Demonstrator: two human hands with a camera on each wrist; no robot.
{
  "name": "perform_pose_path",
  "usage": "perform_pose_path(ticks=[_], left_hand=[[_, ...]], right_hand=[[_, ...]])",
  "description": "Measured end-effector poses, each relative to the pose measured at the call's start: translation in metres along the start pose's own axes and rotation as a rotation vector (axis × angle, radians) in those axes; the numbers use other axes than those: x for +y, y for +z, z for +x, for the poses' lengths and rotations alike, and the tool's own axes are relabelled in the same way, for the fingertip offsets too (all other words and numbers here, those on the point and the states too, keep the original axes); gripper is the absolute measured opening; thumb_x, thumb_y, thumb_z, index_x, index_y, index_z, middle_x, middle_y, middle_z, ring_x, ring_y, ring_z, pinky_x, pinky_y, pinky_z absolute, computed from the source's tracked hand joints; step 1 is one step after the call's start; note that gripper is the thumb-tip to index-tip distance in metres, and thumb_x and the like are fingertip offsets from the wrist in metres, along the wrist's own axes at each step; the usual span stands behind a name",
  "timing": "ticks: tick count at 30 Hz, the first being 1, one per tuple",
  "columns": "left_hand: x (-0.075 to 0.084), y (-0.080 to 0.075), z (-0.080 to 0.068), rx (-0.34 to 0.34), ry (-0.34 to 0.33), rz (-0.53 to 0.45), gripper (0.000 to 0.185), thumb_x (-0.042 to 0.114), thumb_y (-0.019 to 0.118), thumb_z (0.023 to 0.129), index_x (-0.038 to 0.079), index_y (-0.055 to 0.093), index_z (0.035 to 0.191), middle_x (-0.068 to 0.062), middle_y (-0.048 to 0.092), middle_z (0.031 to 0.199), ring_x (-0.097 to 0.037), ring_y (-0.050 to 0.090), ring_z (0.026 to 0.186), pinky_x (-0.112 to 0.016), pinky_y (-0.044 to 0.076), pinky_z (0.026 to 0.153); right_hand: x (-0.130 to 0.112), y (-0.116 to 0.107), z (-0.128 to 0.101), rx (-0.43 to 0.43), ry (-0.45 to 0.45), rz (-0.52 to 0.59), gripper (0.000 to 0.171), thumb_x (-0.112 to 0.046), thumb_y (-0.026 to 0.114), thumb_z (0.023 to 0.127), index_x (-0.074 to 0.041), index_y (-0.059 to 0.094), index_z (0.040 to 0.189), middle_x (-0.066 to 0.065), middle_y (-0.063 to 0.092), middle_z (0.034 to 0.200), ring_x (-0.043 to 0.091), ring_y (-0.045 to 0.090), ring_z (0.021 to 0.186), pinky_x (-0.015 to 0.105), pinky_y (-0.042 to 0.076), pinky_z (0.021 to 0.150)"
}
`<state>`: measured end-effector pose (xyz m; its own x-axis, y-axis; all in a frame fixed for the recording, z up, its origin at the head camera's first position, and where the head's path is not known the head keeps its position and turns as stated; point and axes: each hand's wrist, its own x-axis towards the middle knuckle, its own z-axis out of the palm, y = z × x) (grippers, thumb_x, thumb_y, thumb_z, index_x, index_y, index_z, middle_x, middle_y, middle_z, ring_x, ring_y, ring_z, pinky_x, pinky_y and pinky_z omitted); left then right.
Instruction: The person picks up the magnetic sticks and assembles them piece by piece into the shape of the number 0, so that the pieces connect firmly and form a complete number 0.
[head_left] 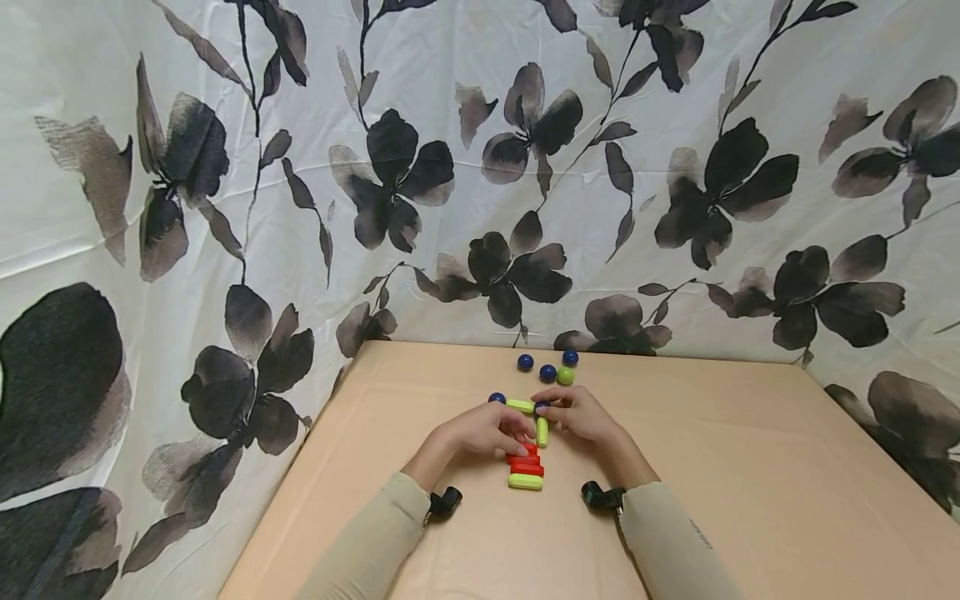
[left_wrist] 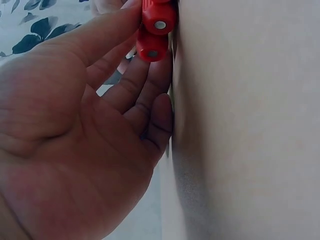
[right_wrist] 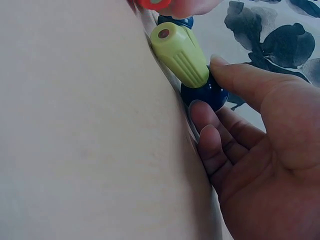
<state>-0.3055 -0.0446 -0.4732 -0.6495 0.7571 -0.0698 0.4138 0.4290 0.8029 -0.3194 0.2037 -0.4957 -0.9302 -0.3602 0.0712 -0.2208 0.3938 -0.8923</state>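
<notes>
My left hand pinches a red magnetic rod between thumb and fingers, with another red rod right against it. More red rods lie in a short stack below that hand, and a yellow-green rod lies nearest me. My right hand pinches a dark blue ball by thumb and fingertips. A yellow-green rod meets this ball and points towards me. From the same corner, another yellow-green rod runs left to a second blue ball.
Towards the table's far edge lie several loose balls: blue ones and a green one. A white cloth with dark flowers hangs behind and left of the tan table. Each wrist wears a small black camera.
</notes>
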Motion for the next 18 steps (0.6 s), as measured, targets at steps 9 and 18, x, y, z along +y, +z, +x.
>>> perform_pose_path(ticks=[9, 18], left_hand=[[-0.003, -0.002, -0.001, 0.081, -0.005, -0.037, 0.024, 0.018, 0.079, 0.094, 0.011, 0.074, 0.117, 0.003, 0.073, 0.095, -0.011, 0.065, 0.088, -0.024, 0.052, 0.079], [-0.015, -0.013, -0.003, 0.160, 0.015, -0.234, 0.016, 0.014, 0.065, 0.104, 0.013, 0.071, 0.118, -0.003, 0.075, 0.116, -0.015, 0.068, 0.099, -0.030, 0.056, 0.089]], right_hand=[[0.006, -0.001, 0.002, -0.004, -0.016, 0.014, 0.031, -0.012, 0.073, 0.098, -0.002, 0.073, 0.127, 0.015, 0.072, 0.111, 0.020, 0.052, 0.076, 0.025, 0.048, 0.058], [0.004, -0.001, 0.002, -0.013, -0.001, 0.029, 0.031, -0.013, 0.073, 0.098, -0.002, 0.073, 0.127, 0.014, 0.073, 0.110, 0.018, 0.052, 0.076, 0.024, 0.047, 0.059]])
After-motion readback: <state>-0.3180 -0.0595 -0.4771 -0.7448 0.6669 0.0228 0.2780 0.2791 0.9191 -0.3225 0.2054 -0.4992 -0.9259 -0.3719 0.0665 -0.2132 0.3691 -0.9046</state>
